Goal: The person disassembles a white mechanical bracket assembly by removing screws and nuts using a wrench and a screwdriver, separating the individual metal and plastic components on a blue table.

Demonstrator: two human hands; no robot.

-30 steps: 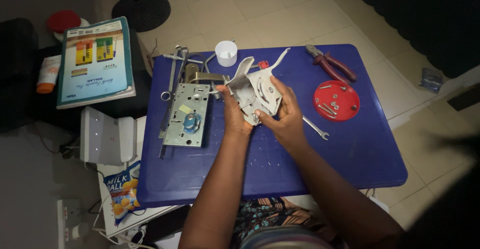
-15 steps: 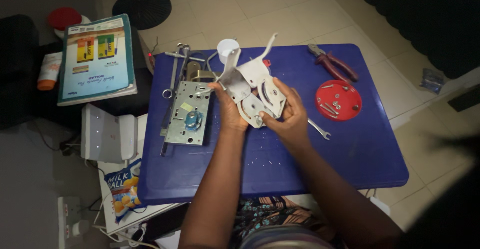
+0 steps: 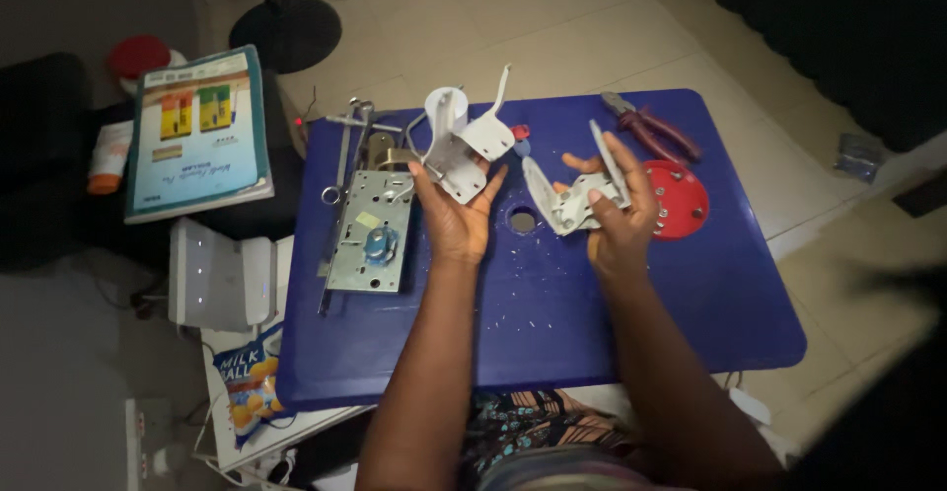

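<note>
Left hand point(image 3: 456, 217): fingers pinching a white bracket point(image 3: 462, 148).
Right hand point(image 3: 614, 223): gripping a white cover point(image 3: 575, 195).
Risk: loose pieces could drop onto the blue table point(image 3: 631, 323).

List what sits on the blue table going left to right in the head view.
Metal lock body → left hand holding a white plastic housing → right hand holding a second white plastic piece → red round disc.

Both your forearms reach forward over the blue table point(image 3: 552, 323). Left hand point(image 3: 456, 217) palm-up, fingers curled in a grip. Right hand point(image 3: 614, 223) likewise gripping, well apart.
</note>
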